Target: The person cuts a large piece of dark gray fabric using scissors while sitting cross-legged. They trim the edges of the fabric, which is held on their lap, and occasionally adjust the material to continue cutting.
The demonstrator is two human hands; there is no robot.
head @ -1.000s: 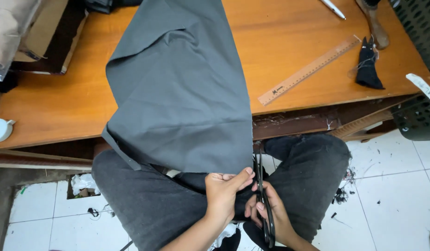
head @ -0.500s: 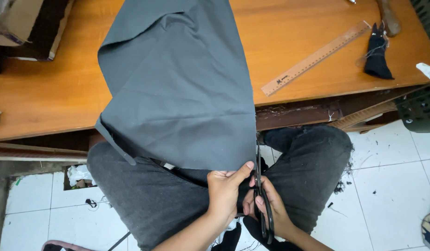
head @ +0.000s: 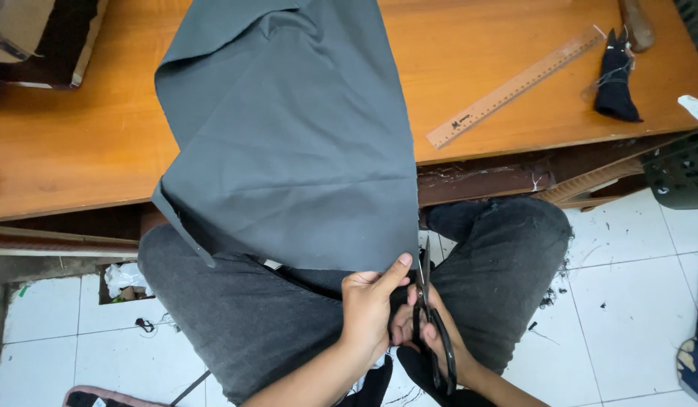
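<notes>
Grey cloth corner pinched by left hand; right hand grips black scissors, blades seemingly at hem.

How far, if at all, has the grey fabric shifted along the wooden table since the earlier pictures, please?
Cannot tell: the camera itself moved. The grey fabric hangs off the wooden table edge much as before, the left hand pinching its lower corner.

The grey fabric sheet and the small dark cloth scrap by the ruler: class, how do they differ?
The grey fabric sheet is large and mid-grey; the small dark cloth scrap is tiny and near-black. The sheet hangs over the table edge, its corner pinched by the left hand; the scrap lies wholly on the wooden table, untouched. Both are cloth.
</notes>
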